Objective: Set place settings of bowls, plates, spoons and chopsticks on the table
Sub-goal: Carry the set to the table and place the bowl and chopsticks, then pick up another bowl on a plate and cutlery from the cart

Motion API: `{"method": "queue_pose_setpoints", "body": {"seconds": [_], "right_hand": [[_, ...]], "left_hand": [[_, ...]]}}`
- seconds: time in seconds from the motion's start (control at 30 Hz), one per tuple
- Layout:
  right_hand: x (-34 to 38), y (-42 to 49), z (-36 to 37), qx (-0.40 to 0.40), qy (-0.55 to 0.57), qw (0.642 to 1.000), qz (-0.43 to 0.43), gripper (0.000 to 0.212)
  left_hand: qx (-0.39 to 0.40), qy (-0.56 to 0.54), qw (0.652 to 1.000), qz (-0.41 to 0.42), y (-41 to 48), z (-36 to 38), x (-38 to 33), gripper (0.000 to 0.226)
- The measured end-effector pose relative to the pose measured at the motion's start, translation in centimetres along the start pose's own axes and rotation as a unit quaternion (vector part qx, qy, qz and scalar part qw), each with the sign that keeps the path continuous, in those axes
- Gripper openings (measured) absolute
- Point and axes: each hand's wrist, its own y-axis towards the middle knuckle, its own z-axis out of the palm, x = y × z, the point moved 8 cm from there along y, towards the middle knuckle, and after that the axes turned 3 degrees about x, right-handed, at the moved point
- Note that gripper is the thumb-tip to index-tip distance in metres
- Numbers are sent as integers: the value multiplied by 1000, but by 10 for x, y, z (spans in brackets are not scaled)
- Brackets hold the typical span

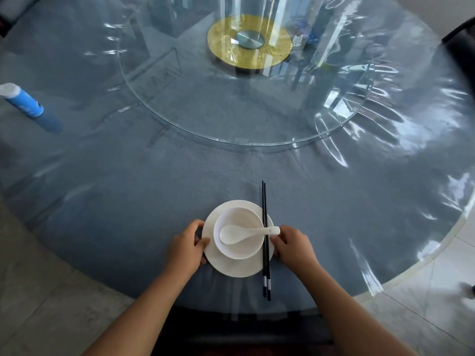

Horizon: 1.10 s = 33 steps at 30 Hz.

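One blue tube (24,102) lies far left, one glass turntable (257,143) beyond. One plate (239,269) bears one bowl (240,215), one spoon (244,233), two chopsticks (264,206); left grip (187,246) and right grip (293,246) pinch its rim.

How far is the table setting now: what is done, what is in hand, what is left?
Done: one setting is assembled, the bowl on the plate, the spoon in the bowl, the chopsticks across the plate's right rim. In hand: left hand and right hand grip the plate's sides, it seems to position it. Left: no other setting shows on the table, so the remaining places are unset.
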Motion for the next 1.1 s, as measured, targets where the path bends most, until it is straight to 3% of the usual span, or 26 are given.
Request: {"method": "queue_pose_setpoints", "body": {"seconds": [0.23, 0.4, 0.5, 0.63, 0.77, 0.9, 1.1], "right_hand": [[-3, -6, -4, 19, 98, 995, 16, 24], [-26, -26, -44, -9, 165, 986, 33, 20], [-56, -42, -84, -48, 193, 979, 37, 21], [-117, -73, -160, -106, 183, 976, 43, 19], [-222, -127, -249, -186, 156, 967, 71, 12], [-336, -190, -327, -242, 136, 956, 99, 10], [-484, -288, -425, -326, 123, 917, 192, 16]], "left_hand": [[26, 30, 999, -16, 1, -13, -8, 10], [-103, 59, 993, 17, -8, -60, -65, 25], [-134, 89, 981, 107, -21, -50, -142, 13], [-31, 140, 963, 230, -40, 48, -257, 15], [88, 220, 914, 329, -85, 206, -351, 21], [144, 270, 868, 392, -135, 341, -440, 23], [192, 300, 797, 487, -199, 489, -562, 27]]}}
